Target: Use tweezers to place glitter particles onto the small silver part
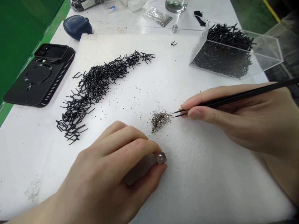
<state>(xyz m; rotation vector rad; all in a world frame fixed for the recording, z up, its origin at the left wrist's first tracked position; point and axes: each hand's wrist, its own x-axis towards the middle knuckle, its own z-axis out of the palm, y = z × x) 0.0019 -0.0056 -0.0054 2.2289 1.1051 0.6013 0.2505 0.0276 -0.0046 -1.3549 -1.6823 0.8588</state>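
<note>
**On the foam sheet [201, 189]: tweezers [224, 101] at the grey heap [160, 120]**

Across the whole view from my feed, the white table [112, 20] carries the foam sheet, with a clear acrylic box [263, 56] at the far right. Far left I have a phone in a black ribbed case [39, 77] and a navy pouch [77, 27]. Along the far edge sit a glass jar [176, 4], a foil packet [158, 17] and a small metal cube [174, 28].

Where things stand: the box holds a dense mass of black wire clips [93, 84], and a long curved band of the same clips lies on the foam, left of centre. One stray clip [173, 44] sits near the far edge of the foam. The grey heap is small, mid-foam, with loose specks scattered around it.

Right hand [233, 115]: fingers [193, 113] closed on the tweezers, tips at the edge of the heap. Can't tell from here if the tips hold a grain.

Left hand [105, 158]: fingers [130, 146] and thumb pinch a metal slug [161, 157], just beside the heap. Exact part unclear to me.
</note>
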